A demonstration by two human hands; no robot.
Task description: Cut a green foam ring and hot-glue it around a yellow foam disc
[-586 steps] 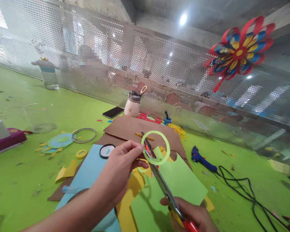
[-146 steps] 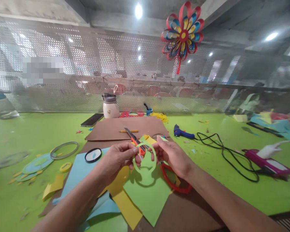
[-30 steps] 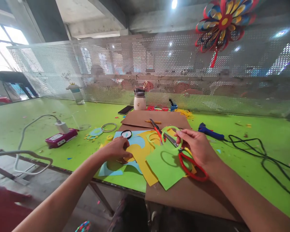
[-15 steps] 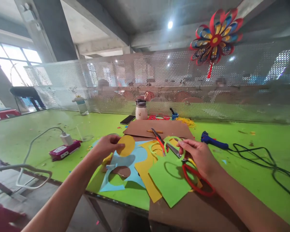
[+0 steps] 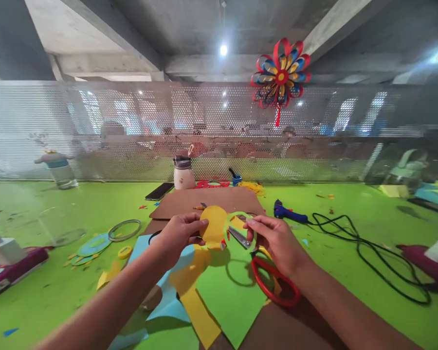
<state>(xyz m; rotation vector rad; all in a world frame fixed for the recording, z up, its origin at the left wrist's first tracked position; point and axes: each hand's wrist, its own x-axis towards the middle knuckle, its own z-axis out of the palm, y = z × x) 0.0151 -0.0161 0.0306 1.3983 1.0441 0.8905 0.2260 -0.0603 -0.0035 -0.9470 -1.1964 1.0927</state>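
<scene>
My left hand (image 5: 184, 232) pinches a yellow paper disc (image 5: 216, 224) by its left edge, upright above the papers. Close to its right, a thin light-green paper ring (image 5: 228, 228) is held between the thumb and fingers of my right hand (image 5: 272, 238). Disc and ring appear side by side; whether they touch I cannot tell. Below them lie a green paper sheet (image 5: 233, 296), a yellow paper strip (image 5: 199, 311) and light-blue cut paper (image 5: 168, 291). Red-handled scissors (image 5: 277, 287) rest under my right hand, their blades partly seen through the ring.
Brown cardboard (image 5: 208, 199) lies behind the hands. Farther back are a phone (image 5: 159, 191), a white bottle (image 5: 183, 176) and yellow string (image 5: 251, 187). A blue glue gun (image 5: 290, 213) with a black cord lies right; a grey ring (image 5: 124, 230) lies left. A paper flower (image 5: 282, 77) hangs above.
My left hand has brought the yellow disc rightward, close to the green ring. My right hand still holds the ring. The head view has turned to the right.
</scene>
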